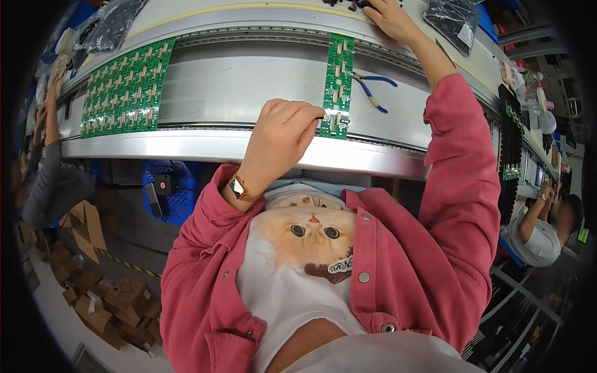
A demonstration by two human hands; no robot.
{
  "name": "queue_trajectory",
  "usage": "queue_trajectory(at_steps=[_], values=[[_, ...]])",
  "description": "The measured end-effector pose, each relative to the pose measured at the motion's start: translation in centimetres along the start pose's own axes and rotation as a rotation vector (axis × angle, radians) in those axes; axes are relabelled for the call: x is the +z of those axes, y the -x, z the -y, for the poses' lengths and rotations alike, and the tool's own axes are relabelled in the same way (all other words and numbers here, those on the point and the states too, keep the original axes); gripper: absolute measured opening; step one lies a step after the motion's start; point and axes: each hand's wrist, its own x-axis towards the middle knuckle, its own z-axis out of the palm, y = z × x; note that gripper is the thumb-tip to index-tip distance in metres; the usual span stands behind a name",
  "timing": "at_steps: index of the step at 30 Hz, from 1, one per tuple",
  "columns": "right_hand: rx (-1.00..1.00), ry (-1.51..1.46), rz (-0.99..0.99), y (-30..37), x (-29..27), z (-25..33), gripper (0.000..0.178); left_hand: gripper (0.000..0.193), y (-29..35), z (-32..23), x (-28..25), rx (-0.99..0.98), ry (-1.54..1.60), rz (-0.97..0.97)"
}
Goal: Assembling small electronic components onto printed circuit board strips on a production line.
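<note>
My left hand (283, 133), with a gold watch at the wrist, is closed, thumb and fingertips pressed together. Its fingertips are at the left edge of a narrow green circuit board (339, 68), near the board's lower end; whatever they pinch is too small to make out. White connectors run along this board, which spans the two metal rails. Up at the top edge, my right hand (393, 22) reaches over the far ledge with thumb and fingers apart, beside a loose pile of small black parts (351, 4). Part of that hand is cut off by the frame.
Blue-handled pliers (375, 90) lie right of the narrow board. Several joined green boards (127, 90) sit left on the rails (236, 144). Plastic bags (453, 25) rest on the far ledge. Other people work at both sides; cardboard boxes (124, 298) stand on the floor.
</note>
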Motion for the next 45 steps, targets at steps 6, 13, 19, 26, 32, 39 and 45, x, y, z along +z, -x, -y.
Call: queue_trajectory(at_steps=[6, 13, 19, 26, 32, 39, 45], values=[[0.094, -0.051, -0.007, 3.1, -1.6, 2.3, 0.033, 0.021, 0.0, 0.1, 0.0, -0.002, 0.002, 0.023], [-0.284, 0.064, -0.505, 4.1, -0.6, 2.9, 0.023, 0.017, -0.2, 0.3, 0.1, 0.000, -0.001, 0.004], [-0.148, 0.117, -0.532, 2.0, 1.0, 3.4, 0.017, 0.016, -0.3, -0.1, 0.4, -0.087, -0.032, 0.059], [-0.178, 0.069, -0.651, 3.1, 0.7, 5.0, 0.011, 0.012, -0.3, -0.2, 1.0, -0.111, -0.041, 0.111], [-0.167, -0.218, -0.648, 7.6, -1.4, 7.3, 0.011, 0.009, -0.2, -0.1, 1.4, -0.091, -0.081, 0.123], [0.228, -0.340, -0.382, 12.9, -0.8, 7.8, 0.011, 0.008, 0.0, 0.2, 1.4, -0.072, -0.097, 0.122], [-0.087, -0.582, -0.327, 18.6, -0.3, 12.2, 0.020, 0.009, 0.2, 0.4, 1.5, -0.074, -0.125, 0.127]])
